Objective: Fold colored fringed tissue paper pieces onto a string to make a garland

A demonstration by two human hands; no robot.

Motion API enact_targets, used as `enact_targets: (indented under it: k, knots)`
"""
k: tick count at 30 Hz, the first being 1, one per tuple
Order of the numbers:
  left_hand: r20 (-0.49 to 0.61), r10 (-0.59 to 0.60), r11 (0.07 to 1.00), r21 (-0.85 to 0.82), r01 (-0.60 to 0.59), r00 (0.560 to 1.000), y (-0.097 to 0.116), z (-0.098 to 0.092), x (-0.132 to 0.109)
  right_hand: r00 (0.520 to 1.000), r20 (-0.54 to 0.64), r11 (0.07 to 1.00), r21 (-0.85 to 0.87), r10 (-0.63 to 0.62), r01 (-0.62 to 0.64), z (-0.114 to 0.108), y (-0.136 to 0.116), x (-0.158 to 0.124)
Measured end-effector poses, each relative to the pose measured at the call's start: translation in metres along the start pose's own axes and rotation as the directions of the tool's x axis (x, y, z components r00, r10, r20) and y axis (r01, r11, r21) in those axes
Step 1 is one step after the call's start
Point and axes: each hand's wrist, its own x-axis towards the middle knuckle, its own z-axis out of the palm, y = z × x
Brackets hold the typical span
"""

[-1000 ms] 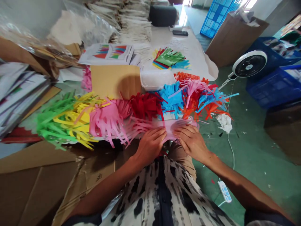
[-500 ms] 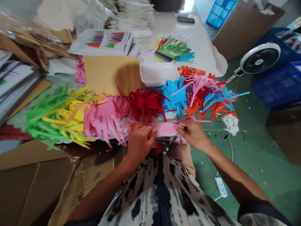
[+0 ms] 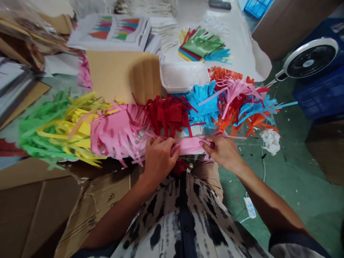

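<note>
A strip of pink tissue paper [image 3: 189,145] is stretched between my two hands at the table's near edge. My left hand [image 3: 161,154] pinches its left end, fingers curled over it. At the other end my right hand [image 3: 222,150] grips the strip between thumb and fingers. Just beyond lie fringed paper bunches: dark red [image 3: 168,114], blue [image 3: 203,102] and, left of my left hand, pink [image 3: 115,127]. Yellow fringe [image 3: 80,125] and green fringe [image 3: 45,125] continue to the far left. On the right is a mixed heap with orange fringe [image 3: 228,116].
A white plastic tray [image 3: 185,86] stands beside a brown cardboard sheet [image 3: 113,77]. Printed sheets [image 3: 107,32] and a stack of coloured fringed paper [image 3: 202,43] lie behind. To the right are a fan [image 3: 309,59] and, on the floor, a power strip [image 3: 249,208]. Cardboard [image 3: 34,208] lies at lower left.
The view has shifted slightly, so the table's things sit a little higher and wider. Both hands keep hold of the pink strip, which now looks flatter and fuller between them.
</note>
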Motion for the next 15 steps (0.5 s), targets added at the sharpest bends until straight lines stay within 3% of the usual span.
enact_targets:
  k: [6, 8, 10, 12, 15]
  knots:
    - [-0.076, 0.116, 0.992, 0.056, -0.112, 0.990, 0.004, -0.004, -0.004, 0.998, 0.062, 1.000, -0.004, 0.011, -0.010, -0.006, -0.002, 0.006]
    - [-0.082, 0.255, 0.965, 0.080, -0.249, 0.963, 0.005, -0.006, -0.003, 0.998, 0.063, 1.000, -0.027, 0.004, -0.002, -0.007, -0.003, 0.008]
    - [-0.029, 0.423, 0.906, 0.049, -0.421, 0.906, 0.004, -0.007, -0.001, 0.999, 0.032, 0.998, -0.068, 0.020, -0.018, -0.012, 0.002, 0.008]
    - [0.029, 0.528, 0.849, 0.009, -0.529, 0.849, 0.002, -0.006, 0.002, 0.995, -0.068, 0.990, -0.116, 0.073, -0.080, -0.023, 0.012, 0.005]
    - [0.061, 0.548, 0.836, -0.010, -0.549, 0.834, -0.001, -0.004, 0.004, 0.935, -0.347, 0.976, -0.169, 0.073, -0.138, -0.042, 0.027, -0.010]
